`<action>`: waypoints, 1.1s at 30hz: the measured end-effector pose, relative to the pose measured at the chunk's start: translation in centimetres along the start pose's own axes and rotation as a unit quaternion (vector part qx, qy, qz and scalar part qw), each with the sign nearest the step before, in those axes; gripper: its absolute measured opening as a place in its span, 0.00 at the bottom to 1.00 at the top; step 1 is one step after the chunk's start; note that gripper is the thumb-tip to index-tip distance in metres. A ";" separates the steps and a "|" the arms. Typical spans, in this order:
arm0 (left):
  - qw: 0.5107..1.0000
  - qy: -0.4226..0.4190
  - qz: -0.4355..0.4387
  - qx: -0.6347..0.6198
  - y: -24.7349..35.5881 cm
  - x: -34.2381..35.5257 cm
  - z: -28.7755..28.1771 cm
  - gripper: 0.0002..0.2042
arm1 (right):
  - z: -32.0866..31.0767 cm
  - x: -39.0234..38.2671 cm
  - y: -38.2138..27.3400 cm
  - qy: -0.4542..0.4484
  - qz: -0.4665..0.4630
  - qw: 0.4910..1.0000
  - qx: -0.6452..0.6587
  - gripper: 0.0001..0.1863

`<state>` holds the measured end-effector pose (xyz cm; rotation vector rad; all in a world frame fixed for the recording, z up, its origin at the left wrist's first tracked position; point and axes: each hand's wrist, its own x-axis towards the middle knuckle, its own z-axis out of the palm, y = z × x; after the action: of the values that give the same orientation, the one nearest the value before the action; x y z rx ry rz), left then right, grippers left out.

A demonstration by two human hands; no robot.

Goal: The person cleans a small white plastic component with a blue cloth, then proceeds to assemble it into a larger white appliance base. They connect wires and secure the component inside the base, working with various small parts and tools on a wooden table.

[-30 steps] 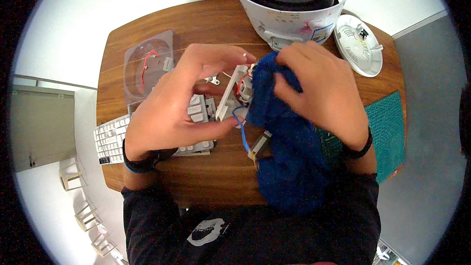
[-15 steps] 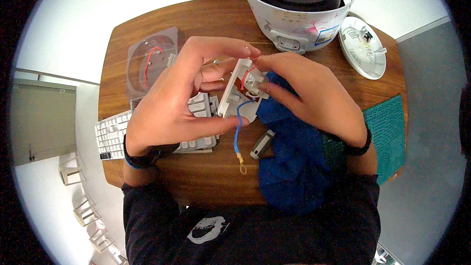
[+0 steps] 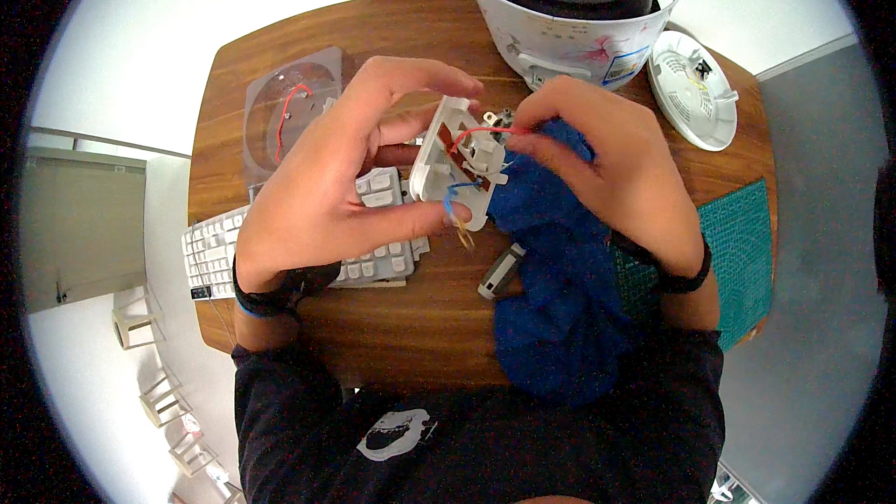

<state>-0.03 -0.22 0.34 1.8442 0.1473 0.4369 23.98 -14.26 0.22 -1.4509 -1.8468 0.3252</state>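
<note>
White housing in grip of left fingers, red wire between narrow right fingers

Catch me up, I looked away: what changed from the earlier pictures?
The right hand let go of the blue cloth and now pinches the red wire, drawn rightward from the white plastic housing. The free end of the blue wire rose toward the left hand, which still holds the housing. The white keyboard and green cutting mat stayed put.
</note>
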 end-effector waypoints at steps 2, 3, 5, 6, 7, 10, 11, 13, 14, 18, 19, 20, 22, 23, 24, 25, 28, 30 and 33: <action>0.999 0.002 -0.023 0.041 0.5 0.0 -0.2 0.41 | -0.2 0.2 -0.2 0.032 -0.012 0.999 0.007 0.08; 0.998 0.014 -0.011 0.052 0.6 0.0 -0.2 0.38 | -0.3 0.3 -0.2 0.044 -0.021 0.999 -0.001 0.08; 0.996 0.039 0.012 0.074 0.7 0.1 -0.3 0.32 | -0.4 0.4 -0.2 0.068 -0.040 0.997 -0.017 0.11; 0.991 0.042 0.026 0.126 0.8 0.1 -0.4 0.30 | -0.4 0.5 -0.2 0.075 -0.049 0.996 -0.015 0.11; 0.982 0.045 0.039 0.178 1.0 0.2 -0.7 0.27 | -0.3 0.5 -0.2 0.082 -0.058 0.995 -0.014 0.12; 0.957 0.055 0.072 0.277 1.4 0.5 -1.6 0.22 | -0.2 0.6 -0.3 0.090 -0.075 0.993 -0.004 0.15; 0.949 0.059 0.081 0.300 1.4 0.6 -1.8 0.20 | -0.2 0.6 -0.3 0.090 -0.079 0.993 0.000 0.16; 0.960 0.102 0.033 0.257 1.8 0.3 -1.6 0.19 | 0.0 0.7 -0.1 0.093 -0.078 0.993 0.001 0.18; 0.964 0.124 0.010 0.235 2.0 0.1 -1.5 0.18 | 0.1 0.8 0.0 0.095 -0.078 0.992 0.002 0.19; 0.937 0.185 0.053 0.293 1.2 0.1 -2.3 0.15 | 0.2 0.6 0.6 0.050 -0.022 0.998 0.004 0.23; 0.929 0.192 0.055 0.312 1.1 0.1 -2.5 0.15 | 0.4 0.4 1.0 0.034 -0.003 0.999 0.013 0.24; 0.921 0.198 0.057 0.331 1.0 0.1 -2.8 0.14 | 0.6 0.3 1.2 0.018 0.015 1.000 0.021 0.26; 0.908 0.211 0.050 0.359 0.8 0.0 -3.2 0.15 | 0.5 0.2 1.6 -0.035 0.045 0.998 0.015 0.25; 0.901 0.217 0.046 0.372 0.6 -0.1 -3.4 0.16 | 0.4 0.1 1.8 -0.061 0.060 0.996 0.011 0.25; 0.885 0.212 0.040 0.413 0.6 -0.3 -3.7 0.15 | 0.4 0.0 2.0 -0.075 0.069 0.995 -0.004 0.25; 0.867 0.205 0.035 0.453 0.5 -0.4 -4.0 0.15 | 0.5 -0.1 2.2 -0.089 0.078 0.993 -0.018 0.25; 0.831 0.183 0.020 0.525 -0.4 -0.7 -4.2 0.17 | 0.4 -0.3 2.0 -0.111 0.095 0.988 -0.055 0.25; 0.815 0.166 0.016 0.554 -1.8 -0.8 -4.4 0.17 | 0.3 -0.5 2.2 -0.125 0.074 0.986 -0.081 0.23; 0.805 0.139 0.012 0.577 -3.7 -0.8 -4.9 0.17 | 0.1 -1.0 2.9 -0.159 0.018 0.980 -0.121 0.19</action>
<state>-2.12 5.09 -2.10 2.9672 0.7218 0.7256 26.11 -14.25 -2.02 -1.6755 -2.1798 0.3788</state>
